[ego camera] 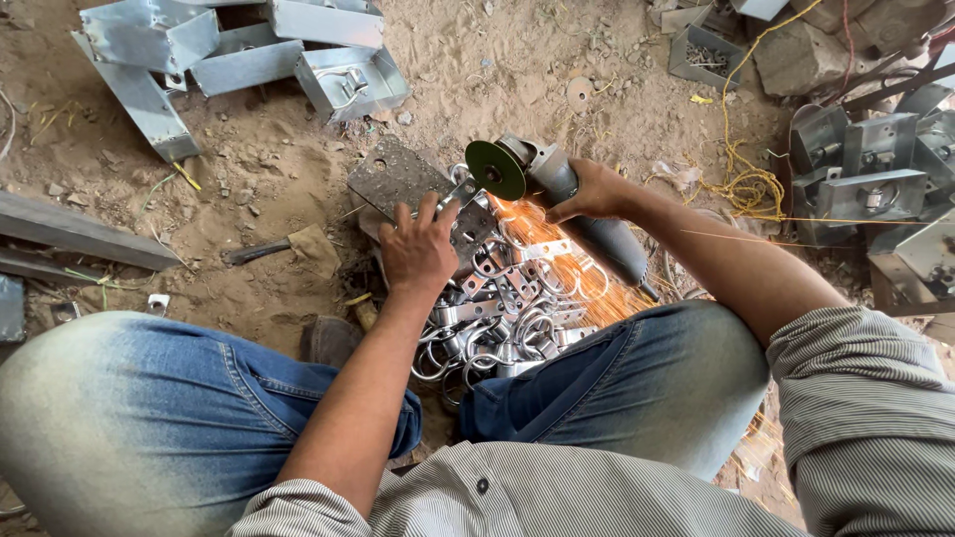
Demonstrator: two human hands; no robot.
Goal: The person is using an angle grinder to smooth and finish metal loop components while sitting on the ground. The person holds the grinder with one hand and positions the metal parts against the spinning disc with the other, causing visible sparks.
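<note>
My right hand (595,190) grips a grey angle grinder (557,194) whose green disc (495,169) meets a small metal piece (460,190). My left hand (418,249) pinches that piece and holds it down on a flat steel plate (393,177) lying on the dirt. Orange sparks (557,254) fly toward me from the disc. Below my hands, between my knees, lies a heap of several shiny metal ring brackets (497,313).
Galvanised sheet-metal boxes (249,45) lie on the sandy ground at the top left, and more metal housings (870,169) stand at the right. A hammer (284,249) rests left of my hand. A steel bar (80,234) lies at the left. Yellow wire (741,179) tangles nearby.
</note>
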